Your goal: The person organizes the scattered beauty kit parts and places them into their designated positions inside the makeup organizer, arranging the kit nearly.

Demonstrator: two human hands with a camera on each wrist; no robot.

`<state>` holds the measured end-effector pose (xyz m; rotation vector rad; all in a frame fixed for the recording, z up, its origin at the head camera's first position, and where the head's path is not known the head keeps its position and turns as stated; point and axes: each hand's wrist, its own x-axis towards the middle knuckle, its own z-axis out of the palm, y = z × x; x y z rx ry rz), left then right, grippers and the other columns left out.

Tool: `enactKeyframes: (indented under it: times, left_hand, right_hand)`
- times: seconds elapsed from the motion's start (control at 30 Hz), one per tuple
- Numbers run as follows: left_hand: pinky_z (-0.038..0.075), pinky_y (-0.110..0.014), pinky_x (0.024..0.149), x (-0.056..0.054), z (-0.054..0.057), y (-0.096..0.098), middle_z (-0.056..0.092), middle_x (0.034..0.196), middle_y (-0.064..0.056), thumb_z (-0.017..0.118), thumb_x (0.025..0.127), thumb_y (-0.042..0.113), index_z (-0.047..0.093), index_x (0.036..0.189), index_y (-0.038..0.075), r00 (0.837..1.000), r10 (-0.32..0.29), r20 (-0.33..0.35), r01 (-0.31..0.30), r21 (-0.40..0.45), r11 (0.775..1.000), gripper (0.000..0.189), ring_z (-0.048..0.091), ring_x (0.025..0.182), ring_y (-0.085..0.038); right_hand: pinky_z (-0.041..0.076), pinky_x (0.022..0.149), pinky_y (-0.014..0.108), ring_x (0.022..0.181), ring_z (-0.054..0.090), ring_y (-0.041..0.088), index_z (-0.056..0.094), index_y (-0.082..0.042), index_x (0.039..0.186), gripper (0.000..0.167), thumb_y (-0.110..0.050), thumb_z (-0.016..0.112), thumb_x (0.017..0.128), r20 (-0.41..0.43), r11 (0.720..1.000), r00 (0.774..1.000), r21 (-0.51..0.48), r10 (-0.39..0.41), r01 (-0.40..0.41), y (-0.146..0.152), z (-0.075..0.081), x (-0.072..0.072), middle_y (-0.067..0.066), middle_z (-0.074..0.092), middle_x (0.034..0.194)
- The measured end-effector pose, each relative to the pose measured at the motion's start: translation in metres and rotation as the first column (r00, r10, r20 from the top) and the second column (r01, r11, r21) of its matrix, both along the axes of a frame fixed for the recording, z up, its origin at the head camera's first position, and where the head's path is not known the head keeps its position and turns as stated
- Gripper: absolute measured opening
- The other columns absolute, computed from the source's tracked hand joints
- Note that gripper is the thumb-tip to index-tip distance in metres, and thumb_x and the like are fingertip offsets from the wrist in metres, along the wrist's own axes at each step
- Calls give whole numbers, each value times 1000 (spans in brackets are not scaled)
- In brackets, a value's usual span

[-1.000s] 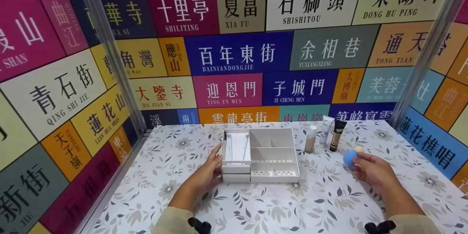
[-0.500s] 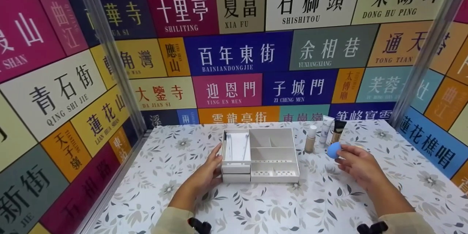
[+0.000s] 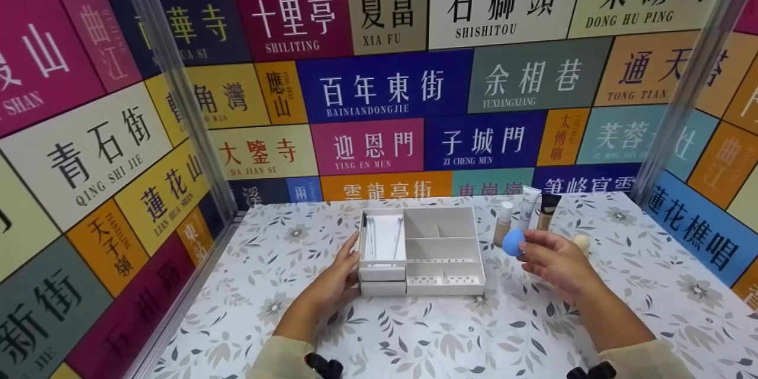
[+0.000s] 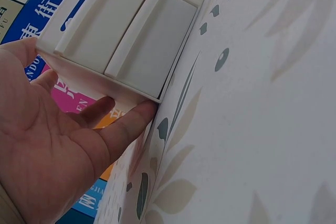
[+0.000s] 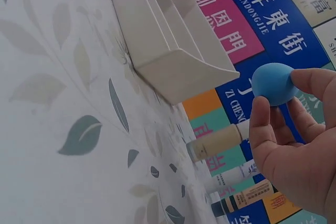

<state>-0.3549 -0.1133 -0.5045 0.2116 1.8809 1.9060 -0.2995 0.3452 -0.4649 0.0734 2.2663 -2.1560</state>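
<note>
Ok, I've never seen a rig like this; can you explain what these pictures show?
There's no machine: a person works bare-handed. The wide picture is taken from the head, the other two from each wrist. The left hand touches the side of a white, compartmented plastic box; the right hand pinches a smooth, rounded blue piece. Also on the white leaf-patterned surface: a beige bottle with white cap, a white tube, a black-and-tan tube and a small, rounded cream piece.
</note>
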Motion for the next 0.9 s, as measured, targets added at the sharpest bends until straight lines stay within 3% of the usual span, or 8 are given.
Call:
enactKeyframes:
  times: [0.33, 0.63, 0.9]
  left_hand:
    - [36, -60, 129, -2, -1, -1, 26, 178, -15, 39, 113, 56, 17, 166, 59, 1000, -4, -23, 3, -17, 1000, 57, 42, 157, -42]
    - [35, -61, 129, -2, -2, -2, 28, 178, -14, 39, 113, 56, 16, 165, 61, 999, -10, -30, 9, -18, 1000, 57, 40, 159, -42]
    - [36, -60, 129, 0, 0, -1, 30, 177, -14, 38, 114, 55, 15, 166, 58, 999, -19, -35, 19, -8, 1000, 58, 42, 158, -41]
  right_hand:
    - [63, 93, 27, 107, 74, 16, 56, -1, 145, 52, -25, 74, 103, -27, 999, 999, -11, 45, -45, -36, 12, 4, -3, 71, 117]
    - [63, 93, 30, 107, 72, 18, 58, 1, 143, 49, -20, 75, 102, -47, 986, 986, -39, 159, -161, -86, 19, 2, 4, 67, 123]
    - [63, 93, 30, 107, 72, 19, 57, 3, 143, 51, -19, 75, 101, -56, 972, 974, -66, 220, -224, -118, 12, -7, 6, 67, 124]
